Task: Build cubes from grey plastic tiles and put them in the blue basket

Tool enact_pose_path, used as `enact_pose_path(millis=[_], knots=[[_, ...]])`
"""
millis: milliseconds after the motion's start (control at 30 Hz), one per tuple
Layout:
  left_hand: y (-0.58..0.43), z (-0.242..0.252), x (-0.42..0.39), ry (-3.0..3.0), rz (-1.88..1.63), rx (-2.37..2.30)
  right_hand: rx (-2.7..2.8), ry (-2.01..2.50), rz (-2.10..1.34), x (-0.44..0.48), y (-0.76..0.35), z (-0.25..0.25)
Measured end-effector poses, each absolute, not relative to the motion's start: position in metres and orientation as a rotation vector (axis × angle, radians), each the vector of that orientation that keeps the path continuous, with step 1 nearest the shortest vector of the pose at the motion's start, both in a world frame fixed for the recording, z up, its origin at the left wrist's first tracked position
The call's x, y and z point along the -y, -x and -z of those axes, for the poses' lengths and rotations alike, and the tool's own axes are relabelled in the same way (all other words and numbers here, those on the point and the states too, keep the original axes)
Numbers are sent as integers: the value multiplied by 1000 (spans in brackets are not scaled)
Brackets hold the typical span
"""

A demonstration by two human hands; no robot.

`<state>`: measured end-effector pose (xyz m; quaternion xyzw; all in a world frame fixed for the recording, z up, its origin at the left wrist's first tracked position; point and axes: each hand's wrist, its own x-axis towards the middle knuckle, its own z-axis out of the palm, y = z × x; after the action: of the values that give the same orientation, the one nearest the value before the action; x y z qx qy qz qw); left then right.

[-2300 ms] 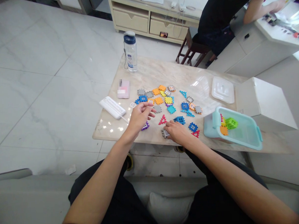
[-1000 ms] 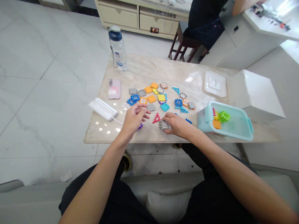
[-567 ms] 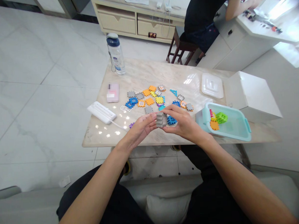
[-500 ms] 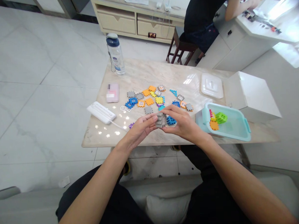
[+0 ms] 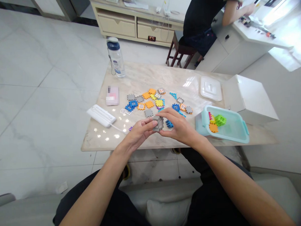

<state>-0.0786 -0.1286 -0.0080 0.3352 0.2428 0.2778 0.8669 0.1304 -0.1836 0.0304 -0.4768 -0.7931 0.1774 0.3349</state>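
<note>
Between both hands, above the near part of the table, is a small grey block of joined interlocking tiles (image 5: 158, 124) with notched edges. My left hand (image 5: 140, 130) is closed on its left side, the thumb pressing its front. From the right, my right hand (image 5: 177, 125) grips it with fingers on top and thumb underneath. Just beyond lie loose tiles: a grey tile (image 5: 148, 113), an orange tile (image 5: 149, 104), a yellow tile (image 5: 159, 103) and several blue ones. A blue notched piece (image 5: 169, 124) is partly hidden by my right hand.
A teal-rimmed tub (image 5: 245, 136) holding a few tiles stands at the right, near a white box (image 5: 256, 96) and a clear lid (image 5: 211, 88). Left are a water bottle (image 5: 117, 59), a pink packet (image 5: 112, 96) and a white power strip (image 5: 101, 115). Another person (image 5: 206, 18) sits beyond.
The grey block has turned a little in my hands, so its window-like face shows more. Both hands still hold it. The whole view has shifted slightly.
</note>
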Motion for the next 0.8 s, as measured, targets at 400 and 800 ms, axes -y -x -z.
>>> enact_pose_path(millis=[400, 800], knots=[[79, 5, 128, -639, -609, -534, 2061, 1283, -461, 184, -126, -33], [81, 10, 131, -630, -607, -547, 2061, 1260, -452, 181, -120, -30]])
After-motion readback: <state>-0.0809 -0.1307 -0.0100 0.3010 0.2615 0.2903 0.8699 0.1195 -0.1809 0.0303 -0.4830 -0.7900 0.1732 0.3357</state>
